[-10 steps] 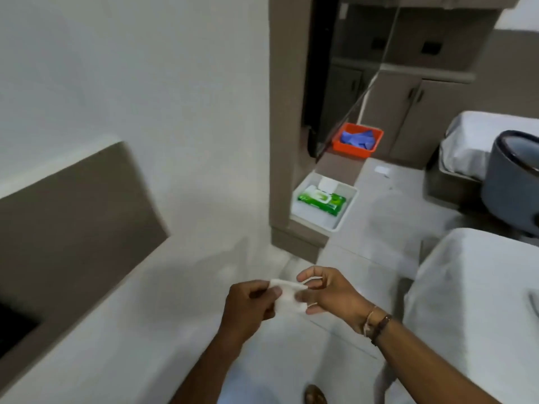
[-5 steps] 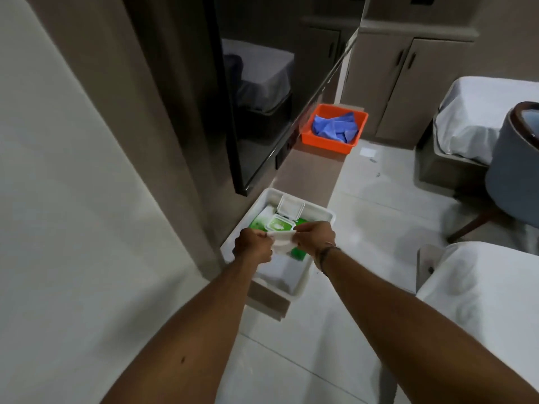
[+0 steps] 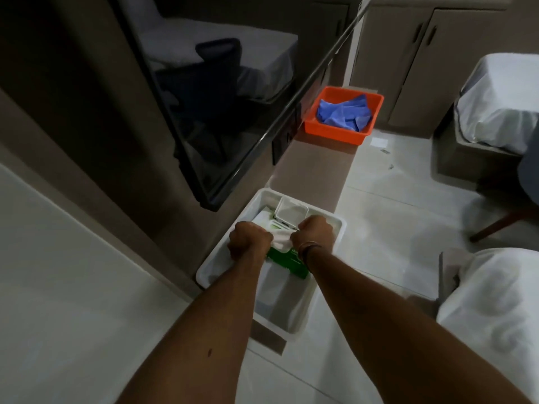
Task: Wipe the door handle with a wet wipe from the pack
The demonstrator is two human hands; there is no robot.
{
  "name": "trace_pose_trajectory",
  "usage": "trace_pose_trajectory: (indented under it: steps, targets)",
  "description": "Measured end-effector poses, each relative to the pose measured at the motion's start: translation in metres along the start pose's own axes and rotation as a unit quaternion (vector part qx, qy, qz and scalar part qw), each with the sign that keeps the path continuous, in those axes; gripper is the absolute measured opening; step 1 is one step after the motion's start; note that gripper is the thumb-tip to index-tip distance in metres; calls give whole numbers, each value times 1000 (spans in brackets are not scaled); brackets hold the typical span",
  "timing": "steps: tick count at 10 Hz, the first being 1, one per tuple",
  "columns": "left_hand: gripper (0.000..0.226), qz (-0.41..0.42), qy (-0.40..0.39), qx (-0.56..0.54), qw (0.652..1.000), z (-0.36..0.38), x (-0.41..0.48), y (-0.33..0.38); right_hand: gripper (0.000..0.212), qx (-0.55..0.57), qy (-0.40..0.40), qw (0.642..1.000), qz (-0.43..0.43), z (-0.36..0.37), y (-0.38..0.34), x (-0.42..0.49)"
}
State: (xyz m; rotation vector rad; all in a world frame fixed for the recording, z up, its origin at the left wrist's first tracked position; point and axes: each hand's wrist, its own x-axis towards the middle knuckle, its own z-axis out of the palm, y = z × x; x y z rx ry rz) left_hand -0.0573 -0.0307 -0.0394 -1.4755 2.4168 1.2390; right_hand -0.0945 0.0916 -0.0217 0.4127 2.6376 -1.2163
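A white wet wipe [image 3: 281, 239] is stretched between my two fists. My left hand [image 3: 248, 239] grips its left end and my right hand [image 3: 314, 234] grips its right end. Both hands hover over a green wet-wipe pack [image 3: 287, 262] whose white lid [image 3: 291, 213] stands flipped up. The pack lies in a white tray [image 3: 335, 225] at the near end of a brown ledge. My hands hide much of the pack. No door handle is in view.
An orange tray [image 3: 332, 129] with blue gloves [image 3: 344, 113] sits further along the ledge. A dark wall-mounted screen [image 3: 204, 118] overhangs the ledge on the left. White-covered beds [image 3: 501, 97] and a chair stand right, cabinets behind.
I have stepped up to the ledge from further back. Both hands, still holding the wipe, have moved forward and now sit over the open pack in the white tray.
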Motion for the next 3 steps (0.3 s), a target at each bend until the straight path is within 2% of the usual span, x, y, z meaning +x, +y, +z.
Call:
trace_pose_trajectory:
  steps: [1, 2, 3]
  targets:
    - [45, -48, -20, -122, 991, -7, -6, -3, 14, 22, -10, 1000, 4, -10, -3, -4]
    - [35, -55, -23, -223, 973, -14, -14, -6, 15, 40, -7, 999, -6, -24, -5, -12]
    - [18, -37, -12, -256, 966, -31, -52, -10, 21, 51, 18, 998, -11, -57, 0, -43]
